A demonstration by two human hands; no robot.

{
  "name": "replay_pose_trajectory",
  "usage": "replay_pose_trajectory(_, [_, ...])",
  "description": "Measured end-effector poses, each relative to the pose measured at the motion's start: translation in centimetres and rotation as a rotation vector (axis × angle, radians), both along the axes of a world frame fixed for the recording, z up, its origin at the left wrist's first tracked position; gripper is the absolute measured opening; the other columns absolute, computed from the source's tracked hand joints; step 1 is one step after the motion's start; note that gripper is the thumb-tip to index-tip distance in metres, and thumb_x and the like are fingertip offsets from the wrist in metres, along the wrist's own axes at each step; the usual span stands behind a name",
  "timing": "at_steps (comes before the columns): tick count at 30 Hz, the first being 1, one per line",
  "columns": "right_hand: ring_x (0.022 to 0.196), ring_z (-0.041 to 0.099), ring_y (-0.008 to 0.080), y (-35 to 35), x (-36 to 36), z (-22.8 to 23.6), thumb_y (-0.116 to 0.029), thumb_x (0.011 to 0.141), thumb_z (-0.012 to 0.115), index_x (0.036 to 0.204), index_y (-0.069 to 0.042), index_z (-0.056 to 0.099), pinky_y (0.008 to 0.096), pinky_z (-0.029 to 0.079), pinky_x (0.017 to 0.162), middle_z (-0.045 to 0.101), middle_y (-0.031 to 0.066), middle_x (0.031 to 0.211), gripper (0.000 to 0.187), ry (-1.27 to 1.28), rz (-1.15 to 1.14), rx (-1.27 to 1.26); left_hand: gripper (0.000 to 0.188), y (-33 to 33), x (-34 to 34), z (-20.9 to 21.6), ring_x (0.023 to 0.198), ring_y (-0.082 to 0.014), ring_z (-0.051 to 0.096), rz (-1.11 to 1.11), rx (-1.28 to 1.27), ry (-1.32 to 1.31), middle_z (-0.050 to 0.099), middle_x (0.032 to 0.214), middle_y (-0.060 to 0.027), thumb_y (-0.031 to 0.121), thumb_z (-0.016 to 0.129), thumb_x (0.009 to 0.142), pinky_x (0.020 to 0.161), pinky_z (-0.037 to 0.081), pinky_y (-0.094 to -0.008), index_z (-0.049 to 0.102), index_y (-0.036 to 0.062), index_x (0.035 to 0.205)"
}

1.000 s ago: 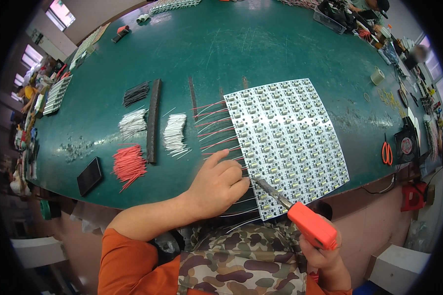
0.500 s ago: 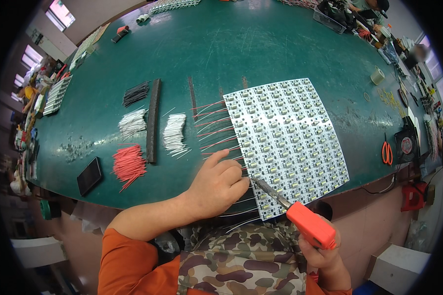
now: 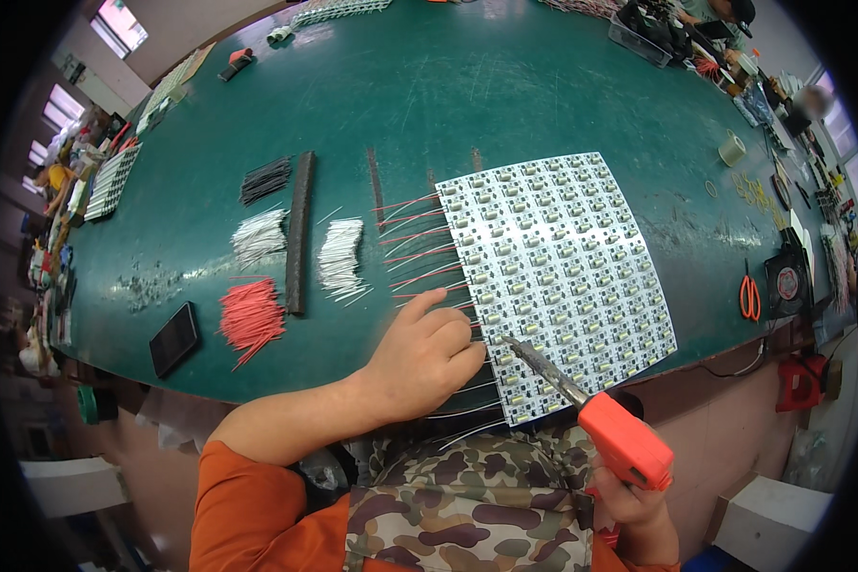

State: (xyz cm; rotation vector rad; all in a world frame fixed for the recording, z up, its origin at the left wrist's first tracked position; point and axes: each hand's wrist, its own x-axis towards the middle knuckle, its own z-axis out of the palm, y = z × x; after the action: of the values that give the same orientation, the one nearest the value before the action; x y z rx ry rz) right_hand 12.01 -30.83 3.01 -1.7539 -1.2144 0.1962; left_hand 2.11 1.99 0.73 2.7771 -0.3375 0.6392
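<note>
My right hand [image 3: 629, 500] grips a soldering iron [image 3: 627, 440] with a red handle. Its dark metal tip points up and left over a large white circuit board [image 3: 567, 276] covered in rows of small components. Along the board's left edge stick out thin red, white and black wires [image 3: 418, 255]. My left hand [image 3: 431, 348] is closed beside that edge, among the wires, its thumb and fingertips pressed together at the board. Whatever it pinches is hidden by the fingers. The iron's tip is a little to the right of these fingertips.
Left of the board lie bundles of white wires [image 3: 341, 255], red wires [image 3: 253, 316] and black wires [image 3: 265, 181], with a dark bar [image 3: 299, 234] between. A phone [image 3: 173, 340] is near the front edge. Orange-handled scissors [image 3: 750, 297], a small fan [image 3: 788, 279] and a solder spool [image 3: 731, 150] sit right.
My right hand has drawn the soldering iron right and slightly down, so its tip has moved away from my left fingertips. The left hand has stayed almost still.
</note>
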Motion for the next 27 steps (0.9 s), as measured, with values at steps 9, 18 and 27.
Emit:
replay_pose_trajectory(9, [0.070, 0.067, 0.0208, 0.7, -0.4, 0.4, -0.007, 0.084, 0.073, 0.125, 0.006, 0.058, 0.0334, 0.056, 0.071, 0.069, 0.0115, 0.089, 0.045, 0.166, -0.014, 0.013, 0.013, 0.4, -0.2, 0.1, 0.096, -0.0220, 0.066, 0.006, 0.010, 0.004, 0.058, 0.086, -0.0027, 0.010, 0.071, 0.078, 0.102, 0.048, -0.0511, 0.070, 0.0103, 0.091])
replay_pose_trajectory(18, [0.079, 0.066, 0.0160, -2.0, -2.0, -0.5, 0.002, 0.085, 0.066, 0.130, 0.005, 0.057, 0.0278, 0.054, 0.069, 0.070, 0.0186, 0.113, 0.046, 0.494, -0.352, 0.104, 0.017, 4.7, -5.1, 2.6, 0.093, -0.0253, 0.066, 0.186, 0.005, -0.051, 0.063, 0.091, -0.0065, 0.009, 0.074, 0.080, 0.100, 0.049, -0.0509, 0.069, 0.0072, 0.096])
replay_pose_trajectory(27, [0.079, 0.066, 0.0159, 1.1, -1.2, 1.0, 0.008, 0.087, 0.069, 0.133, 0.007, 0.056, 0.0268, 0.054, 0.067, 0.070, 0.0172, 0.116, 0.048, 0.415, -0.139, 0.144, 0.014, 16.8, -14.6, 4.1, 0.095, -0.0358, 0.065, 0.824, -0.151, 0.189, 0.068, 0.100, -0.0147, 0.008, 0.068, 0.087, 0.083, 0.053, -0.0446, 0.072, 0.0041, 0.099])
